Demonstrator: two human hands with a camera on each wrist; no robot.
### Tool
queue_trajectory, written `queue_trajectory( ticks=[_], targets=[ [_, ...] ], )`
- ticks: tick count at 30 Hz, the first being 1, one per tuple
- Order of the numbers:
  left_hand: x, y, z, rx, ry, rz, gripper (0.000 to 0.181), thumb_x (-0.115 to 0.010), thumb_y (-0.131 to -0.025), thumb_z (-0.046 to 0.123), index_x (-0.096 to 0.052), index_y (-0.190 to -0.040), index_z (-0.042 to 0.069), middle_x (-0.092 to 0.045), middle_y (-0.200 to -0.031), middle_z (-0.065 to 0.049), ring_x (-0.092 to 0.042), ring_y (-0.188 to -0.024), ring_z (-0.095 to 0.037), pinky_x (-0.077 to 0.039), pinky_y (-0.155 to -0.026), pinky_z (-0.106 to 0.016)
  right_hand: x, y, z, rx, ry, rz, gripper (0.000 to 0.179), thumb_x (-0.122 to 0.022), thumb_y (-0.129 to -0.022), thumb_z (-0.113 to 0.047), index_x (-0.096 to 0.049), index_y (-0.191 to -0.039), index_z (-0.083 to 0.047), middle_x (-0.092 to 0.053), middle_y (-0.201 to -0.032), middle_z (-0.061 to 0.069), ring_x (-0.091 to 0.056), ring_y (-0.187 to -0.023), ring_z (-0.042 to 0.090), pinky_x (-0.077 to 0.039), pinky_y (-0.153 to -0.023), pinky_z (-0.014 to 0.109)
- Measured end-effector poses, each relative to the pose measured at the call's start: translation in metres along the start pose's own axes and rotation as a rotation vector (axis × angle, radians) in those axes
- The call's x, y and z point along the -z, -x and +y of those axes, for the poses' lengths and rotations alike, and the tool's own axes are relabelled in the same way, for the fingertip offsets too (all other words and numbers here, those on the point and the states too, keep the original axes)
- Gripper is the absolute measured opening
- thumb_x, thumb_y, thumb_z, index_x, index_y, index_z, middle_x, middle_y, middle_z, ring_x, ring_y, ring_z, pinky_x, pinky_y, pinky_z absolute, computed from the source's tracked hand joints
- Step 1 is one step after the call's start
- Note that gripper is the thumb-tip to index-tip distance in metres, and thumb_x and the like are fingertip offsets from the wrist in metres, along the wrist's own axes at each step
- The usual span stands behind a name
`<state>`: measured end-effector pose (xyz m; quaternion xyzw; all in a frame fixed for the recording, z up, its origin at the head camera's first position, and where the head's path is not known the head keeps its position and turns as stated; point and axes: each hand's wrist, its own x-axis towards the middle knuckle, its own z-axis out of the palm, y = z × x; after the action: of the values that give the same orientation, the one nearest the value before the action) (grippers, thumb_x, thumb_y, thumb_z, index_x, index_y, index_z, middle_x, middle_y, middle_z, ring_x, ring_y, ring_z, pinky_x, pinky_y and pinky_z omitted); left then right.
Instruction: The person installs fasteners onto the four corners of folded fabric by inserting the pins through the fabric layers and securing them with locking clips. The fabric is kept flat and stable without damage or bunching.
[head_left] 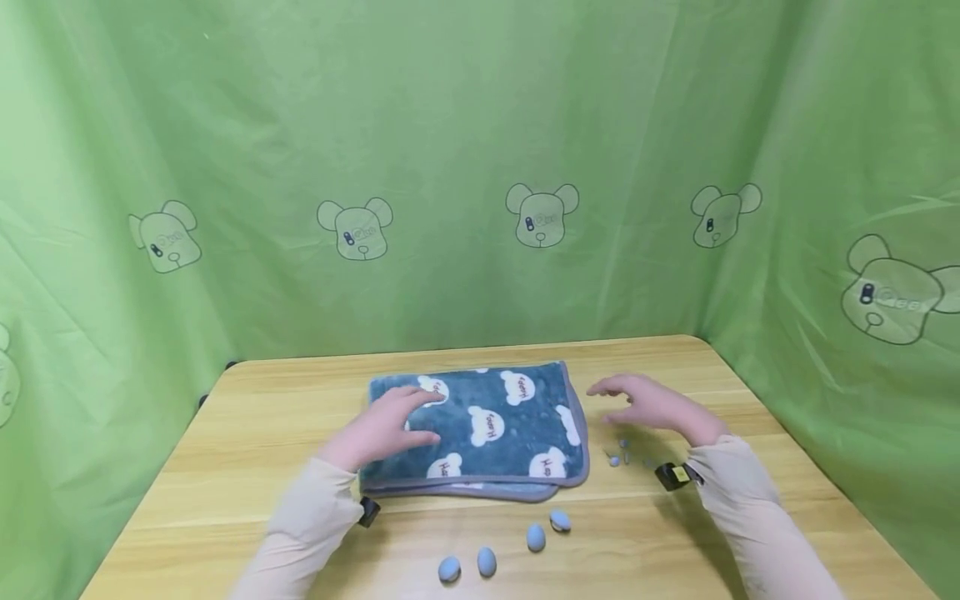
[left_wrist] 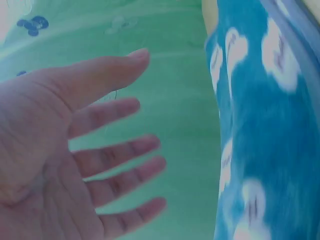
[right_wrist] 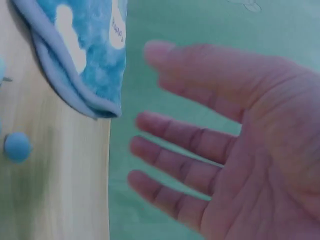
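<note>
A folded teal fleece blanket point(head_left: 457, 437) with white bear-head prints and a grey-blue edging lies on the table. My left hand point(head_left: 382, 427) hovers over its left part, fingers spread and holding nothing. In the left wrist view, fingers point(left_wrist: 125, 150) and thumb stand apart from the blanket point(left_wrist: 280, 140). Off the blanket's right edge, my right hand point(head_left: 652, 404) is raised above the table with its fingers loosely extended. The right wrist view shows the thumb and fingers parted, nothing between them, beside a blanket corner point(right_wrist: 95, 100).
Several blue egg-shaped pieces, among them one point(head_left: 487, 562) near the middle, lie in front of the blanket on the wooden table point(head_left: 225, 467). Tiny blue pin-like pieces point(head_left: 615, 460) lie below the right hand. A green curtain point(head_left: 450, 150) surrounds the table's back and sides.
</note>
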<state>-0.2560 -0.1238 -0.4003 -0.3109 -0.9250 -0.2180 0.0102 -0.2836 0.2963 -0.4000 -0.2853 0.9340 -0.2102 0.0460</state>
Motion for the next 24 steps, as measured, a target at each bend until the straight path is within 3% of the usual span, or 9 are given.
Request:
queue_trajectory(
  ticks=[3,8,12,18,24],
  targets=[
    [-0.010,-0.010,0.014,-0.086,-0.003,-0.010,0.048,-0.075,-0.085,0.027,-0.061,-0.128,0.012,-0.062,-0.128,-0.010,-0.056,-0.121,-0.031,-0.042,-0.104,-0.049,-0.002,0.008,0.005,-0.035,-0.031,-0.018,0.035,-0.071,-0.082,-0.009,-0.065,-0.114,0.003,-0.068,-0.106,0.020,-0.064,-0.096,0.034,-0.054,-0.084,0.048],
    [-0.038,-0.028,0.033,-0.167,-0.047,-0.128,0.037,-0.074,-0.086,0.028,-0.067,-0.120,0.015,-0.066,-0.118,-0.002,-0.060,-0.110,-0.019,-0.047,-0.099,-0.035,-0.012,0.018,0.017,-0.097,-0.084,-0.063,0.024,-0.072,-0.077,-0.004,-0.067,-0.100,0.000,-0.065,-0.084,0.006,-0.056,-0.076,0.011,-0.048,-0.067,0.025],
    [-0.060,-0.044,0.045,-0.217,-0.068,-0.231,0.032,-0.073,-0.087,0.028,-0.070,-0.117,0.018,-0.069,-0.112,0.004,-0.061,-0.103,-0.010,-0.048,-0.093,-0.023,-0.021,0.021,0.026,-0.141,-0.114,-0.086,0.020,-0.070,-0.073,0.002,-0.067,-0.092,-0.004,-0.061,-0.079,0.004,-0.050,-0.073,0.009,-0.044,-0.065,0.024],
    [-0.087,-0.057,0.052,-0.201,-0.092,-0.292,0.029,-0.073,-0.087,0.028,-0.071,-0.115,0.022,-0.068,-0.107,0.007,-0.059,-0.095,-0.005,-0.047,-0.083,-0.017,-0.030,0.020,0.034,-0.127,-0.160,-0.103,0.016,-0.068,-0.073,0.006,-0.065,-0.085,-0.004,-0.059,-0.075,0.002,-0.049,-0.068,0.007,-0.043,-0.060,0.022],
    [-0.097,-0.058,0.055,-0.149,-0.156,-0.250,0.028,-0.077,-0.082,0.035,-0.070,-0.108,0.026,-0.064,-0.102,0.007,-0.058,-0.092,-0.006,-0.049,-0.077,-0.022,-0.035,0.019,0.034,-0.109,-0.161,-0.094,0.014,-0.068,-0.073,0.007,-0.063,-0.080,-0.004,-0.059,-0.073,0.001,-0.049,-0.066,0.004,-0.044,-0.060,0.020]
  ],
)
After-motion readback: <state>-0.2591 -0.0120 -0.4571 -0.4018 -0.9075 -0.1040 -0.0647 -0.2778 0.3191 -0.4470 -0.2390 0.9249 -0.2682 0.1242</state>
